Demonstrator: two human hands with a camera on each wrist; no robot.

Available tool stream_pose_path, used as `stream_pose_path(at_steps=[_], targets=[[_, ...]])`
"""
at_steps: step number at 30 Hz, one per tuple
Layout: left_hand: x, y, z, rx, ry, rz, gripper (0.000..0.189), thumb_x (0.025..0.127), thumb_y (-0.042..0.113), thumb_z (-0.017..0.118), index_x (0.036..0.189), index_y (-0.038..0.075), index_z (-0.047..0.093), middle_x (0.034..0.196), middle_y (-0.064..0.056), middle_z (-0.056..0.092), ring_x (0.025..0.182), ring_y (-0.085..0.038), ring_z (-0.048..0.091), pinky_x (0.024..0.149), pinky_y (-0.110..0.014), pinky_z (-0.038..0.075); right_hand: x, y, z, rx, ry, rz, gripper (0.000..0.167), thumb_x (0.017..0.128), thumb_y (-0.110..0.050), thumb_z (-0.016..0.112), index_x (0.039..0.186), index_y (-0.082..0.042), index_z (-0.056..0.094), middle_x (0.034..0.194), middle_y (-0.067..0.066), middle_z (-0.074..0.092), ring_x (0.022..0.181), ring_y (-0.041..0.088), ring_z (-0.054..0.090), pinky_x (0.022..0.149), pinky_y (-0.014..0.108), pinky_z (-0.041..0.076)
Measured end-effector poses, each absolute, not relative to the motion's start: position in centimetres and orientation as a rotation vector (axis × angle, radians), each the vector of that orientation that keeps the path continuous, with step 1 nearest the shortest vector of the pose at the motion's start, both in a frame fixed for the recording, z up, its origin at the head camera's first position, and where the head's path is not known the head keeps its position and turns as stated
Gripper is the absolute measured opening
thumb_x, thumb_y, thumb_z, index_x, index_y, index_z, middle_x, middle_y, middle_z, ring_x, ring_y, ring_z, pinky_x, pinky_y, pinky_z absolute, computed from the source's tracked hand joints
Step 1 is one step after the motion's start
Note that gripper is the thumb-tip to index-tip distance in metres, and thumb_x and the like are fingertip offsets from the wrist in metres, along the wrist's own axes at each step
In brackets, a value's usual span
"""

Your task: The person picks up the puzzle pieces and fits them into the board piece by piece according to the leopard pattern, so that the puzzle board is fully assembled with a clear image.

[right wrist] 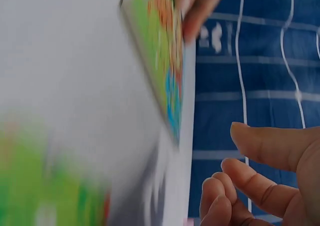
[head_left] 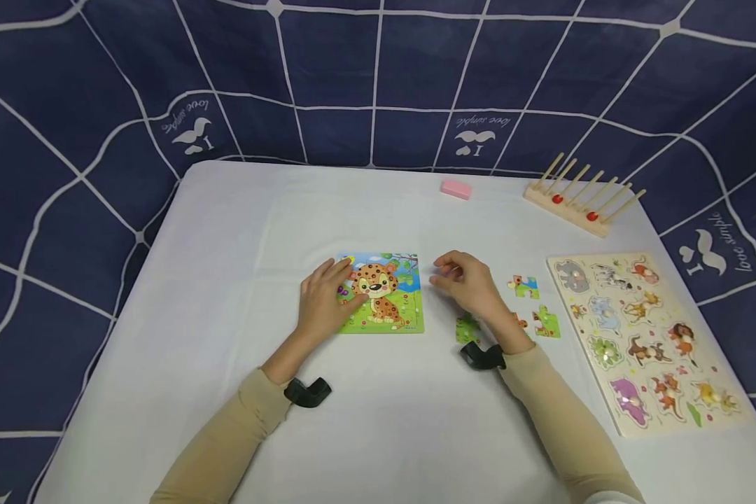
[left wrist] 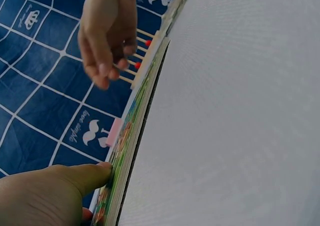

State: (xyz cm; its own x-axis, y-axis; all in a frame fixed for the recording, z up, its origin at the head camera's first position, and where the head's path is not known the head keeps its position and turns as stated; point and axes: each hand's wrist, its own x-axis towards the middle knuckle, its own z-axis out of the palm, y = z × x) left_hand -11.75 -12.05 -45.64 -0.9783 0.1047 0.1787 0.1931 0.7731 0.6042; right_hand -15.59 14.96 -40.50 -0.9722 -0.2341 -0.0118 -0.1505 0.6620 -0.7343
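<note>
A square leopard jigsaw puzzle point(head_left: 384, 297) in a shallow board lies on the white table. My left hand point(head_left: 325, 299) rests along its left edge, with the thumb reaching onto the picture and the fingers at the upper left corner. Just right of the board, my right hand point(head_left: 469, 280) hovers with its fingers loosely bent and nothing between them; the right wrist view shows the same gap between thumb and fingertips. Loose puzzle pieces, among them a green one point(head_left: 547, 322) and a blue one point(head_left: 526, 287), lie around the right forearm, which partly covers some.
A wooden animal peg board point(head_left: 595, 336) takes up the table's right side. Behind it stands a wooden rack of upright sticks point(head_left: 567, 210) with red beads. A pink block point(head_left: 456, 189) lies near the back edge. Dark blue grid cloth point(head_left: 327, 70) hangs behind the table.
</note>
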Motion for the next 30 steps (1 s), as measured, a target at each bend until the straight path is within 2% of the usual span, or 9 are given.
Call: stream_pose_path(at_steps=[8,13,22,30], targets=[[-11.8,-12.1,-45.6,-0.235,-2.829,-0.970,0.067,0.082,0.038,0.077,0.136,0.003,0.056,0.149,-0.008,0.049,0.143,-0.033,0.035,0.113,-0.054,0.024,-14.8,23.1,-39.6,-0.055,2.863,-1.185,0.038,0.091,-0.019,0.070,0.123,-0.001,0.061,0.114,0.021,0.061,0.094,0.026,0.056,0.066,0.023,0.045],[-11.8,-12.1,-45.6,-0.236,-2.833,-0.983,0.066,0.083,0.038,0.076,0.135,0.002,0.056,0.149,-0.008,0.049,0.143,-0.033,0.034,0.113,-0.055,0.023,-14.2,26.4,-39.2,0.092,2.881,-1.186,0.045,0.091,-0.023,0.069,0.129,0.000,0.058,0.123,0.025,0.057,0.100,0.028,0.054,0.068,0.021,0.043],[-11.7,-12.0,-45.8,-0.240,-2.831,-0.996,0.066,0.083,0.037,0.076,0.136,0.002,0.056,0.149,-0.008,0.049,0.143,-0.034,0.034,0.113,-0.055,0.023,-14.3,28.3,-40.1,0.202,2.869,-1.139,0.047,0.089,-0.016,0.070,0.131,0.000,0.056,0.127,0.025,0.053,0.095,0.019,0.048,0.064,0.017,0.042],[-11.8,-12.0,-46.0,-0.248,-2.817,-0.999,0.067,0.083,0.038,0.076,0.135,0.002,0.056,0.148,-0.008,0.049,0.143,-0.034,0.034,0.112,-0.055,0.023,-14.4,28.4,-41.0,0.161,2.862,-1.134,0.048,0.087,-0.012,0.072,0.130,0.001,0.057,0.125,0.025,0.054,0.098,0.023,0.051,0.068,0.015,0.040]])
